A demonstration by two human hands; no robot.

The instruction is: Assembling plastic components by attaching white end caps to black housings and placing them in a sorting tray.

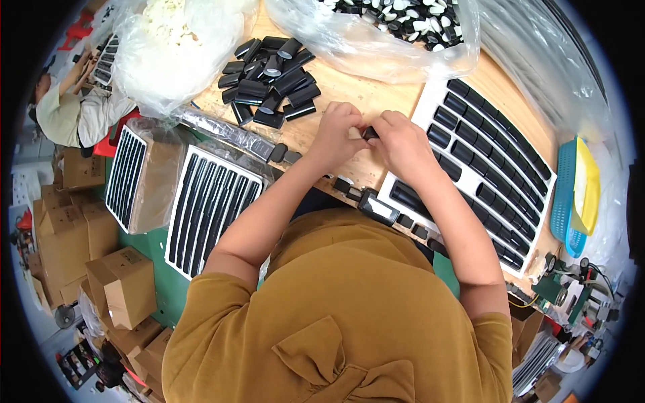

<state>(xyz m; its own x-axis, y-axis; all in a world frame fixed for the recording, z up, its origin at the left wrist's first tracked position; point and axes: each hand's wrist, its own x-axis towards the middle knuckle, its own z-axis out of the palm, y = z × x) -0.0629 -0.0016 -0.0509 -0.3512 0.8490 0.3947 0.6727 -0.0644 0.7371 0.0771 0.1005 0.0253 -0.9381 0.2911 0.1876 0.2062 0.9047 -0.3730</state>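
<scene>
Over the wooden table, my two hands meet close together in front of me. My right hand (404, 142) pinches a short black tube-like piece (369, 133) with its fingertips. My left hand (337, 134) is closed beside it, thumb and fingers pressed together; a small pale bit seems to show at the fingertips, too small to name. A loose pile of black tube-like pieces (272, 84) lies beyond my left hand. To the right, a white tray (435, 91) carries rows of such black pieces, with several gaps; my right forearm crosses over part of it.
A clear plastic bag of black and white small parts (410, 20) is at the back, and a bag of pale parts (168, 27) at the back left. A blue basket (564, 195) stands right. Filled trays (208, 215) and cardboard boxes (121, 285) are left; another person (70, 111) sits far left.
</scene>
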